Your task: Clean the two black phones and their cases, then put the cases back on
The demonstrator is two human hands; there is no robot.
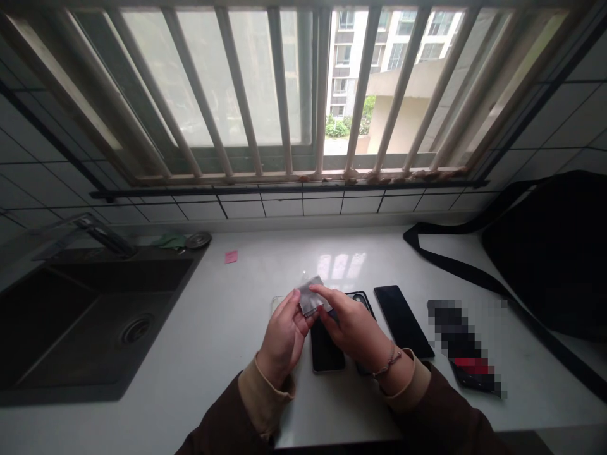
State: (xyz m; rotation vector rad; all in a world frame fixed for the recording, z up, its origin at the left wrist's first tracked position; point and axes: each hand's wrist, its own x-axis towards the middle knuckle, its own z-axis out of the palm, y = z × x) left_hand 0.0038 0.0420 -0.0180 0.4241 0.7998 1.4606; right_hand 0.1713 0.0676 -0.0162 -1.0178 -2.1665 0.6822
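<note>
Above the counter, my left hand [287, 322] pinches a small silvery-grey square [313, 297] at its left side. It has a zigzag edge; whether it is cloth or a packet I cannot tell. My right hand [353, 325] grips the right side of the same square, index finger lying over its top. Beneath my hands lies a black phone [328, 351], partly covered by my right hand. Behind that hand is another phone or case with a round camera ring [361, 302], mostly hidden. To the right a large dark phone [403, 321] lies flat.
A dark sink [109, 379] with a faucet [104, 234] is on the left. A pink note [231, 256] lies near the back. At right are a pixelated dark item [465, 347], a black bag [554, 253] and its strap [458, 268]. A barred window stands behind.
</note>
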